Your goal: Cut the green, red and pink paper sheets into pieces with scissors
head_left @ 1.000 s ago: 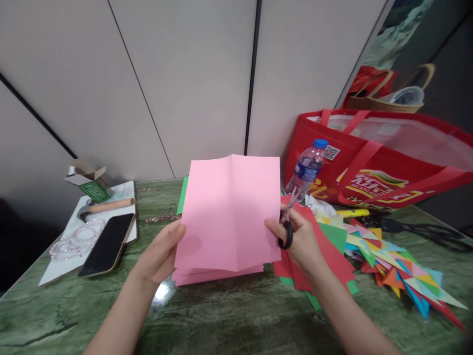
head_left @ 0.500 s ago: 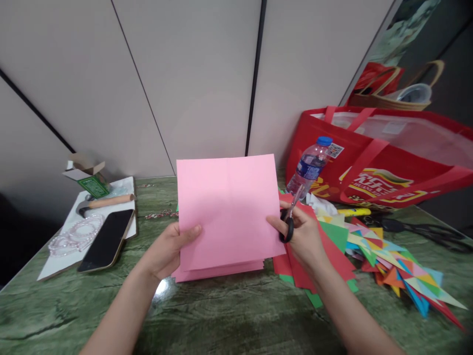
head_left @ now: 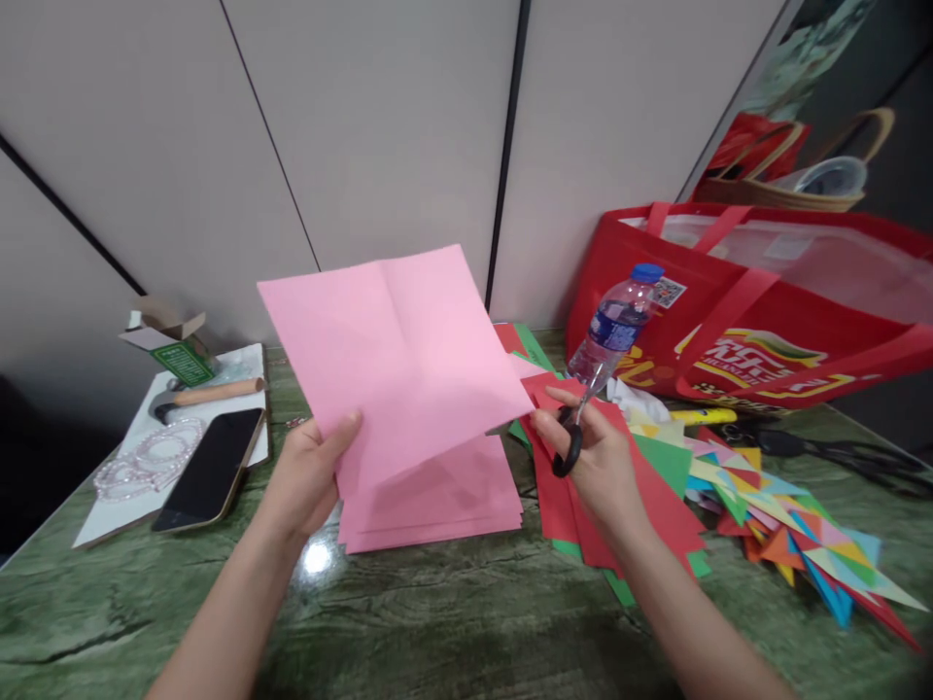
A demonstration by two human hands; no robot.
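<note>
My left hand (head_left: 310, 472) pinches the lower left corner of a creased pink sheet (head_left: 397, 355) and holds it tilted above a stack of pink paper (head_left: 437, 501) on the green marble table (head_left: 437, 622). My right hand (head_left: 594, 457) grips small black-handled scissors (head_left: 570, 437), blades pointing up, with its fingertips at the sheet's right edge. Under that hand lie red and green sheets (head_left: 656, 496).
A pile of coloured paper triangles (head_left: 794, 540) lies at right, with a water bottle (head_left: 616, 326), a red tote bag (head_left: 765, 311) and black scissors (head_left: 823, 449) behind. At left a white board holds a phone (head_left: 211, 469), bead bracelets (head_left: 146, 462), a hammer (head_left: 208, 397) and a small box (head_left: 171, 345).
The pink sheet has risen off the stack and turned counter-clockwise, swinging left. My left hand shifted left with it. My right hand stayed in place with the scissors.
</note>
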